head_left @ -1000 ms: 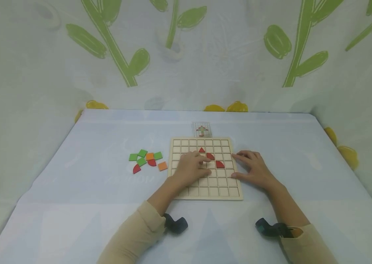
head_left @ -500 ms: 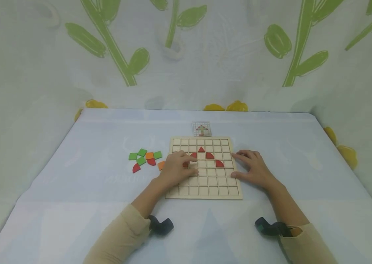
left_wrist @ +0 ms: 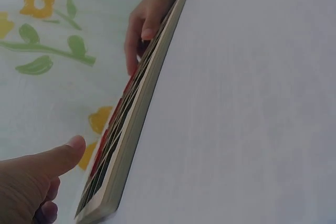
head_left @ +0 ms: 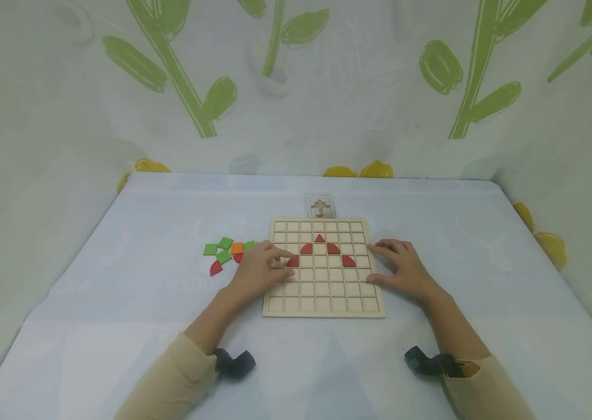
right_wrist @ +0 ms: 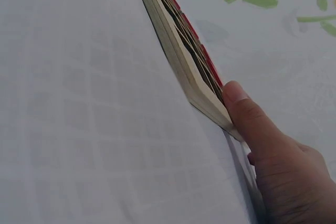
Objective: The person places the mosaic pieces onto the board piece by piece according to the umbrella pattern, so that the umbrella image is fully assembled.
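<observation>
A pale wooden grid board [head_left: 322, 304] lies on the table with a red triangle [head_left: 319, 238] in an upper square. Below it, red quarter-circle pieces sit in stepped pairs: an upper left one [head_left: 307, 249], an upper right one [head_left: 333, 249], a lower left one [head_left: 293, 261] and a lower right one [head_left: 349, 261]. My left hand [head_left: 258, 267] hovers over the board's left edge, thumb and forefinger apart beside the lower left piece, nothing seen between them. At the right edge, my right hand [head_left: 405, 268] rests with its thumb [right_wrist: 247, 109] against the board.
Loose green squares [head_left: 211, 249], an orange square [head_left: 237, 248] and red quarter circles [head_left: 216, 268] lie left of the board, some partly hidden by my left hand. A small pattern card [head_left: 319, 206] touches or nearly touches the board's far edge.
My left hand has moved left across the board, uncovering the two left red quarter circles. My right hand has stayed at the right edge.
</observation>
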Action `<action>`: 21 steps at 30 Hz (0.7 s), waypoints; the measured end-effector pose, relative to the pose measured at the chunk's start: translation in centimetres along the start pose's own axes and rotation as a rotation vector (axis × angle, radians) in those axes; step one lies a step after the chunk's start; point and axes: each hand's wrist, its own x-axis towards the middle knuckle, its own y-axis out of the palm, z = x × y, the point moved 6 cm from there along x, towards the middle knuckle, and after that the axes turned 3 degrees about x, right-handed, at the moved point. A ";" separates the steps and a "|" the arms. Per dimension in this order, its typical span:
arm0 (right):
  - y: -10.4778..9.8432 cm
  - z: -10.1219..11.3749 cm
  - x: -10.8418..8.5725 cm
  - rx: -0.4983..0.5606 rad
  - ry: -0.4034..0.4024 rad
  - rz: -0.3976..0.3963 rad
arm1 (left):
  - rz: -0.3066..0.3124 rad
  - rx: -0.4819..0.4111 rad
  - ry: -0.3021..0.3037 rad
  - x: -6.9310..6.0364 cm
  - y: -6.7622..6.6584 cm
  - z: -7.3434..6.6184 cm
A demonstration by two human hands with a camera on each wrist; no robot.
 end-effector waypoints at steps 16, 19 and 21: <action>0.1 -0.1 -0.1 -0.007 -0.017 -0.002 | -0.153 0.050 0.040 -2.0 -3.8 3.3; 0.1 -0.1 -0.1 -0.012 -0.008 0.005 | -0.186 0.045 0.049 -2.1 -4.4 3.9; 0.1 -0.1 -0.1 -0.011 -0.005 0.007 | -0.194 0.051 0.032 -2.2 -4.8 4.3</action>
